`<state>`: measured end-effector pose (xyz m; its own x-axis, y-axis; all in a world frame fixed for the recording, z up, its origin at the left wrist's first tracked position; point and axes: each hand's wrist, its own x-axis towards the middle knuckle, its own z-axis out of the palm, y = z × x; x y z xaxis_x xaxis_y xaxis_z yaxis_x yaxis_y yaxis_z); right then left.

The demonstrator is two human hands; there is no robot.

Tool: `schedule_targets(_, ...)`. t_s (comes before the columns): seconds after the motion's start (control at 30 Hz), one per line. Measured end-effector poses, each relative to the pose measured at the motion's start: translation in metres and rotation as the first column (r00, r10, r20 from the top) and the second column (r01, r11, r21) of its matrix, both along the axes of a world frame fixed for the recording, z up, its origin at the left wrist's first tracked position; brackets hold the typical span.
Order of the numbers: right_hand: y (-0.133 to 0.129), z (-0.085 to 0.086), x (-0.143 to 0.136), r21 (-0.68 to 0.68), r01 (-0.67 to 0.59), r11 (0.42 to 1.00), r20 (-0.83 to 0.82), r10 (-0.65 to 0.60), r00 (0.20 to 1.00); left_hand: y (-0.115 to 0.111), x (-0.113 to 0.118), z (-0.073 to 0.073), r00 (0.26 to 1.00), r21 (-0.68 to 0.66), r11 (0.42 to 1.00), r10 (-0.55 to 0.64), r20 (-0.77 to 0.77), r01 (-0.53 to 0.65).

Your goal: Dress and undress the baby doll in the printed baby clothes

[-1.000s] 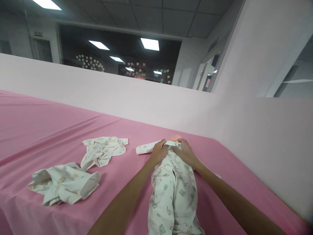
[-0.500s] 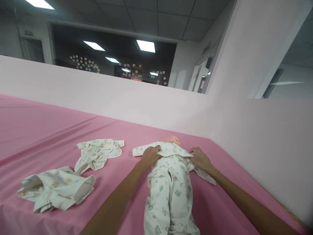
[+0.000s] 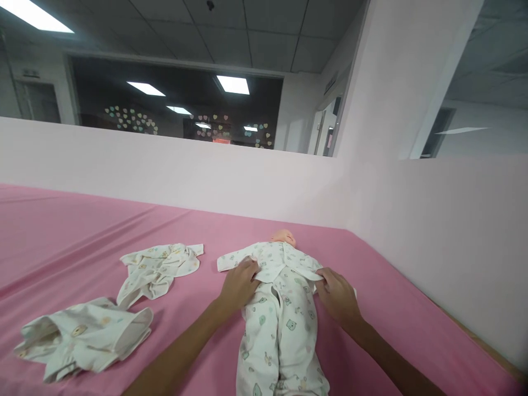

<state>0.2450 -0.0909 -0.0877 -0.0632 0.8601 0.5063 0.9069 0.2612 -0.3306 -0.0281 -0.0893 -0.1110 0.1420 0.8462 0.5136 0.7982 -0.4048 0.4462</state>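
A baby doll [image 3: 284,237] lies on its back, head toward the wall, dressed in a white printed top [image 3: 272,258] and matching printed pants [image 3: 278,335]. My left hand [image 3: 240,283] pinches the top's lower hem on the left side. On the opposite side, my right hand [image 3: 337,294] grips the hem's other edge between thumb and fingers. The front of the top parts slightly in an inverted V above the pants' waist. One sleeve stretches out left; the right sleeve is mostly hidden behind my right hand.
A second small white printed top [image 3: 159,269] lies crumpled on the pink sheet [image 3: 181,341] to the left. Nearer to me are bunched white printed pants [image 3: 88,335]. A white wall [image 3: 173,170] with windows borders the bed at the back and right.
Both hands have drawn the top's hem down toward me, and its front now lies flatter over the pants' waist. The camera view has shifted slightly.
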Motion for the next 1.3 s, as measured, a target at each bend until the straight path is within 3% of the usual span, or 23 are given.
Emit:
schedule_targets(0.23, -0.001, -0.023, 0.001, -0.176, 0.018, 0.984, -0.065, -0.03, 0.997, 0.003, -0.006, -0.005, 0.993, -0.148, 0.982, 0.11, -0.039, -0.114)
schedule_targets(0.37, -0.006, -0.024, 0.002, -0.191, 0.02, 0.981, 0.012, -0.018, 1.0, -0.004, -0.014, -0.002, 0.994, -0.153, 0.988, -0.024, -0.104, 0.007)
schedule_targets(0.5, -0.019, -0.022, -0.002, -0.143, -0.022, 0.99, 0.047, 0.029, 0.998, -0.021, -0.016, 0.014, 0.993, -0.177, 0.98, -0.105, -0.047, 0.095)
schedule_targets(0.67, -0.017, -0.019, -0.017, 0.074, -0.152, 0.986, 0.165, 0.139, 0.977, -0.024, 0.008, 0.037, 0.982, -0.069, 0.98, -0.184, 0.046, 0.187)
schedule_targets(0.87, -0.012, -0.009, -0.041, 0.114, -0.262, 0.958, -0.001, 0.264, 0.965, -0.019, 0.028, 0.04, 0.96, -0.025, 0.967, -0.249, 0.131, 0.254)
schedule_targets(1.0, -0.023, -0.008, -0.05, 0.051, -0.493, 0.869, 0.149, 0.481, 0.864, -0.026, 0.026, 0.037, 0.925, -0.149, 0.915, -0.358, 0.128, 0.375)
schedule_targets(1.07, -0.026, -0.008, -0.05, 0.009, -0.552, 0.834, 0.149, 0.544, 0.826, -0.03, 0.024, 0.037, 0.91, -0.186, 0.892, -0.39, 0.143, 0.411)
schedule_targets(1.17, -0.026, -0.004, -0.046, -0.036, -0.525, 0.85, -0.034, 0.524, 0.851, -0.028, 0.021, 0.036, 0.883, -0.2, 0.886, -0.344, 0.318, 0.417)
schedule_targets(1.3, -0.02, 0.003, -0.037, -0.019, -0.424, 0.905, -0.247, 0.407, 0.88, -0.012, 0.01, 0.027, 0.807, -0.182, 0.936, -0.149, 0.571, 0.301)
